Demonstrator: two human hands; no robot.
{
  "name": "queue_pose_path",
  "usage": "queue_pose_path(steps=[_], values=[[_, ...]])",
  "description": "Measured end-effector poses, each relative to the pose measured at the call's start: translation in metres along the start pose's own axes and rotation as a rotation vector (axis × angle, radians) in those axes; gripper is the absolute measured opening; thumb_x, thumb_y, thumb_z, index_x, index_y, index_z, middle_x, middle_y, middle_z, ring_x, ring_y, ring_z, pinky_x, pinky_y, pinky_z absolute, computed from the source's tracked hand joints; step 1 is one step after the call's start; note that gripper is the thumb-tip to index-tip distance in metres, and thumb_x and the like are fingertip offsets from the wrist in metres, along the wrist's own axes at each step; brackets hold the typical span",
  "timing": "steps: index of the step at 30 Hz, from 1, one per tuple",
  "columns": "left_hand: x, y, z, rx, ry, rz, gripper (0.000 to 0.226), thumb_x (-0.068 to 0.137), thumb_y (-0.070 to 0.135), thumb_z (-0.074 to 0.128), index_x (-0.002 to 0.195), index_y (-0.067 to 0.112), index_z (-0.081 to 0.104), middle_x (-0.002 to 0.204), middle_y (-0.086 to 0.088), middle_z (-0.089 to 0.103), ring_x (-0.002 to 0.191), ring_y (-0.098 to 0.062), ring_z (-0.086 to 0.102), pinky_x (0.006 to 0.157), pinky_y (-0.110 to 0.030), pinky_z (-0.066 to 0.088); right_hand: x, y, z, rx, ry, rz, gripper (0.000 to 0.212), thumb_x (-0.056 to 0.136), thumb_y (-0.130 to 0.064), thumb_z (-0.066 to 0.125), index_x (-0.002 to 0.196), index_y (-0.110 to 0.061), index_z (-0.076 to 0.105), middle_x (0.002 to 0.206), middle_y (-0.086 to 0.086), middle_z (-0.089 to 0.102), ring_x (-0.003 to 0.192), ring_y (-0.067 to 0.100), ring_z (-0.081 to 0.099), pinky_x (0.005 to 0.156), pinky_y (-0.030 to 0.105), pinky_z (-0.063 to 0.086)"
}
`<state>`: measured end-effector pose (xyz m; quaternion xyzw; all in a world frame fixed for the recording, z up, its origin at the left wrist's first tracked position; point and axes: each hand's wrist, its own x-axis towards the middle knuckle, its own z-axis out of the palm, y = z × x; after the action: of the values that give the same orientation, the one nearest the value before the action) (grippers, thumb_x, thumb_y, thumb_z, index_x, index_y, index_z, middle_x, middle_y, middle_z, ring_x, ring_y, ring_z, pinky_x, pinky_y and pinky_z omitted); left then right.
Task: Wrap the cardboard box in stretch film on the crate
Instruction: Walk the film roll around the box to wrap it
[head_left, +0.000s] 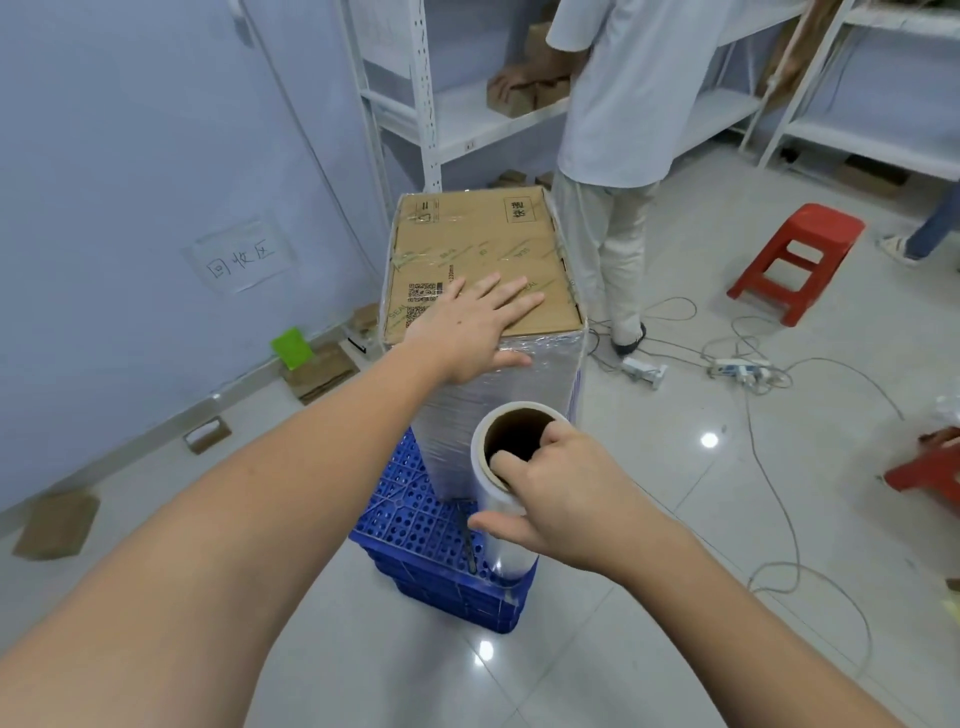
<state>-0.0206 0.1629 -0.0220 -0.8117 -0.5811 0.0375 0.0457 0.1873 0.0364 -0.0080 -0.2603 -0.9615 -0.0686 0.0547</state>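
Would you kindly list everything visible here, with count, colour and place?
cardboard box: one, brown, upright on the crate, sides filmed
crate: one, blue, on the floor
stretch film roll: one, clear, near side of the box
stools: two, red, right
shelving: white, behind
small boxes: brown, on a shelf
power strips: two, white, floor right
wall sign: one, left wall
another person: one, at the shelving
left hand: flat on the box top
right hand: gripping the roll
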Motion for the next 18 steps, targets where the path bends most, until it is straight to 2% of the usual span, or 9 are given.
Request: queue_pose_path(steps=[2,4,5,7,8,12,15,18], values=[[0.000,-0.001,0.001,-0.012,0.010,-0.002,0.089,0.092,0.084,0.027,0.163,0.041,-0.006,0.173,0.008,0.000,0.160,-0.024,0.004,0.127,-0.057,0.010,0.001,-0.009,-0.002,-0.022,-0.001,0.086,0.059,0.086,-0.073,0.034,0.061,-0.022,0.047,0.045,-0.005,0.048,0.047,0.018,0.040,0.061,0.028,0.027],[0.000,-0.001,0.002,-0.026,0.024,-0.005,0.090,0.092,0.085,0.028,0.163,0.041,-0.005,0.173,0.009,0.000,0.160,-0.023,0.004,0.127,-0.056,0.010,0.003,-0.019,-0.011,-0.029,-0.001,0.173,0.053,0.085,-0.066,0.054,0.056,-0.022,0.044,0.045,-0.004,0.049,0.047,0.019,0.037,0.057,0.027,0.026],[0.000,-0.002,0.002,-0.044,0.026,-0.006,0.091,0.091,0.085,0.030,0.163,0.042,-0.004,0.173,0.009,0.001,0.160,-0.022,0.004,0.127,-0.056,0.009,0.004,-0.025,-0.017,-0.015,-0.017,0.209,0.047,0.087,-0.060,0.058,0.061,-0.022,0.046,0.051,-0.002,0.055,0.051,0.020,0.041,0.057,0.028,0.027],[0.001,-0.004,0.000,-0.106,0.023,-0.011,0.094,0.088,0.086,0.039,0.163,0.044,0.000,0.173,0.011,0.002,0.160,-0.020,0.004,0.127,-0.055,0.008,0.002,-0.038,-0.024,0.075,-0.046,0.317,0.035,0.097,-0.050,0.046,0.079,-0.020,0.050,0.073,0.001,0.062,0.069,0.023,0.054,0.062,0.032,0.030],[0.002,-0.005,-0.001,-0.139,0.021,-0.012,0.097,0.086,0.086,0.044,0.163,0.045,0.002,0.173,0.012,0.003,0.160,-0.020,0.004,0.127,-0.055,0.007,0.001,-0.045,-0.023,0.115,-0.054,0.385,0.032,0.098,-0.047,0.042,0.084,-0.020,0.048,0.077,0.001,0.061,0.075,0.024,0.054,0.064,0.032,0.031],[0.000,-0.008,-0.005,-0.248,0.006,0.018,0.107,0.077,0.085,0.061,0.163,0.044,0.012,0.173,0.011,0.007,0.159,-0.022,0.005,0.127,-0.057,0.005,0.008,-0.070,-0.017,0.108,-0.064,0.645,0.023,0.092,-0.043,0.041,0.084,-0.022,0.039,0.061,-0.005,0.042,0.072,0.024,0.043,0.065,0.034,0.030],[0.000,-0.014,-0.009,-0.376,-0.001,0.055,0.103,0.077,0.077,0.068,0.162,0.040,0.023,0.172,0.008,0.014,0.159,-0.023,0.010,0.126,-0.059,0.002,0.022,-0.082,-0.016,0.009,-0.079,0.749,0.040,0.090,-0.060,0.040,0.078,-0.023,0.041,0.060,-0.006,0.046,0.068,0.021,0.045,0.069,0.031,0.028],[-0.004,-0.028,-0.017,-0.633,0.002,0.108,0.088,0.083,0.061,0.075,0.157,0.029,0.039,0.164,0.004,0.037,0.152,-0.020,0.032,0.127,-0.055,0.012,0.037,-0.086,-0.017,-0.039,-0.130,0.898,0.066,0.081,-0.084,0.035,0.067,-0.020,0.048,0.058,-0.006,0.052,0.060,0.016,0.047,0.067,0.030,0.034]])
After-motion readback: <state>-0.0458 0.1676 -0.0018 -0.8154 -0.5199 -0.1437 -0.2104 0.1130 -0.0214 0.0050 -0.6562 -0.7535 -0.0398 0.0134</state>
